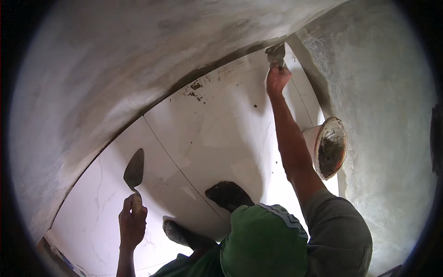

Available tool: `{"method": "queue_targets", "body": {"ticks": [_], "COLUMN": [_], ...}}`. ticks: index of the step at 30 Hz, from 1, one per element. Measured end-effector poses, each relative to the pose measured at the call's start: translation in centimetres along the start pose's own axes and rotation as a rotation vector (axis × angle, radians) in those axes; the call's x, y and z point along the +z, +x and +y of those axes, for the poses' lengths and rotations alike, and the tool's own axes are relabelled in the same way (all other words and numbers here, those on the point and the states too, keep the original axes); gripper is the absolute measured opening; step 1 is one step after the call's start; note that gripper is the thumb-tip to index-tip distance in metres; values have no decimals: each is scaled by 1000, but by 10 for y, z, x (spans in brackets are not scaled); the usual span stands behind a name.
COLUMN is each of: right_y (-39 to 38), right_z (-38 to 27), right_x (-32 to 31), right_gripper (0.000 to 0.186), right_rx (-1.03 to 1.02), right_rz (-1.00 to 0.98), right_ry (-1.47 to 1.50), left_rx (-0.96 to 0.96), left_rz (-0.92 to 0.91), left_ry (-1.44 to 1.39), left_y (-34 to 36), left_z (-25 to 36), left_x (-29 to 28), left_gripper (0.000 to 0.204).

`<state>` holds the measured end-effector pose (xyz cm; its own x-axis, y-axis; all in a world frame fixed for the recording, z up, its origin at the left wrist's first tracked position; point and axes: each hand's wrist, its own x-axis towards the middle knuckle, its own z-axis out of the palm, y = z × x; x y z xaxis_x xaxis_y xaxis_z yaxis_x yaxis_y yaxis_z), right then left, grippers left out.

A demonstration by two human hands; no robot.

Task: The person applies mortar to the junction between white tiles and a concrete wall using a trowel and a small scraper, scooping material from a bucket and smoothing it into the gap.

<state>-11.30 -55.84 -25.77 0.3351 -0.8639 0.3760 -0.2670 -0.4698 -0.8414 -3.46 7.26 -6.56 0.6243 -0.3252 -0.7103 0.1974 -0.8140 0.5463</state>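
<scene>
At the far right corner of the tiled floor [230,124], the right hand [278,81] grips a flat-bladed tool [276,52]. The left hand [132,222] clasps a trowel [134,170], long axis toward the far edge; the bucket [312,137] by the right edge lies nearer the right hand.

trowel [134,168]: dark grey, tan | floor tiles [184,134]: white, grey-veined | bucket [311,134]: off-white | wall [390,115]: mottled grey | cloth [263,242]: green

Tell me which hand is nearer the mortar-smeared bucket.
Right. The right hand is beyond the bucket and a little to its left; the left hand is much farther off to the bucket's left, holding a trowel.
</scene>
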Motion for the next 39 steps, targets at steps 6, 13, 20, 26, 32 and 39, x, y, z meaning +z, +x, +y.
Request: {"method": "queue_targets", "body": {"ticks": [6, 13, 20, 26, 32, 39], "right_y": [49, 10, -54, -97, -157, -239], "right_z": [33, 9, -49, -72, -119, -192], "right_x": [18, 42, 75, 94, 108, 83], "right_gripper": [22, 29, 37, 27, 22, 22], "right_rx": [69, 205, 238, 169, 96, 619], "right_rz": [107, 4, -18, -17, -148, -715], "right_ry": [275, 291, 171, 24, -43, 629], "left_rx": [-66, -77, 45, -11, 26, 73], "left_rz": [-30, -27, -16, -20, -2, -114], "left_ry": [-40, -52, -40, -63, -85, -327], "left_y": [-1, -8, -12, -14, -19, -18], "left_z": [-12, -13, -27, -26, -36, -29], "left_x": [4, -1, -4, -8, -6, -17], "left_gripper": [41, 41, 44, 44, 45, 45]}}
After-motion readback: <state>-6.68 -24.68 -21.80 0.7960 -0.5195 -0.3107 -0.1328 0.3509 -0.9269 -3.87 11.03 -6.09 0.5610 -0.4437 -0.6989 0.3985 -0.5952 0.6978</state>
